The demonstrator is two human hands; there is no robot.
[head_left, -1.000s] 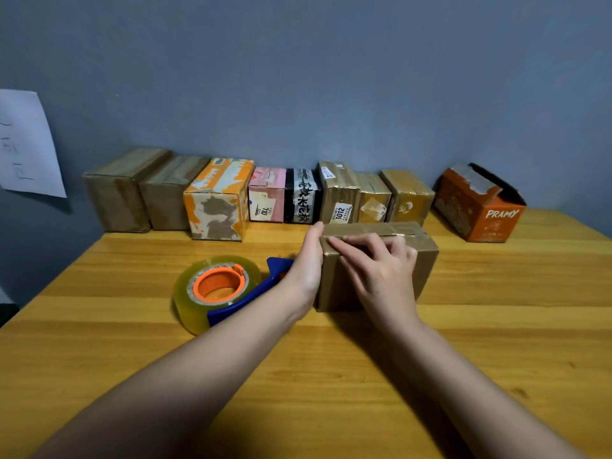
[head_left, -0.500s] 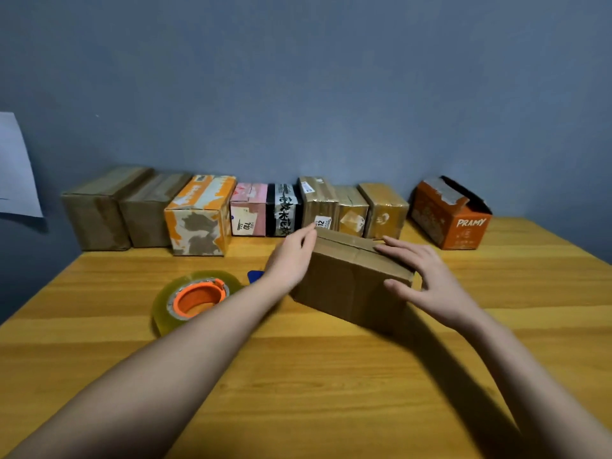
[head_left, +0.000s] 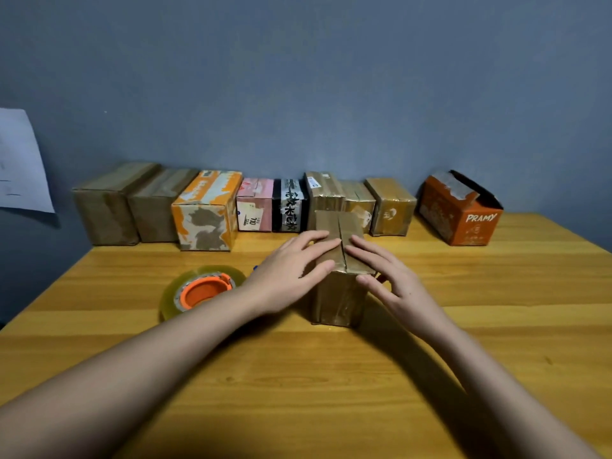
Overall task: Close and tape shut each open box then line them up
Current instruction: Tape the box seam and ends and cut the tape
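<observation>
Nearest, your two forearms reach in from the near edge of the tabletop (head_left: 331, 376). Your left hand (head_left: 288, 276) and right hand (head_left: 390, 279) lie with straight fingers flat on the top flaps of one brown cardboard box (head_left: 337, 293), one hand on either side of the centre seam; neither hand curls round anything.

Item, brown cardboard box: one, standing on the tabletop about midway between the left and right edges, short end face toward you, long axis running from the near edge toward the far edge. The seam between its flaps runs the same way and shows a dark gap.

Item, tape roll (head_left: 202, 289): one, clear tape on an orange core, lying flat just left of your left wrist.

Item, row of boxes along the far edge, against the blue wall: eight, set side by side, from a plain brown box (head_left: 109, 207) at the left to a small golden-brown box (head_left: 390, 207) at the right.

Item, orange box (head_left: 458, 210) marked PRAMY: one, near the far right corner, apart from the row, its top open.

Item, white paper sheet (head_left: 20, 160): one, on the wall at far left.
</observation>
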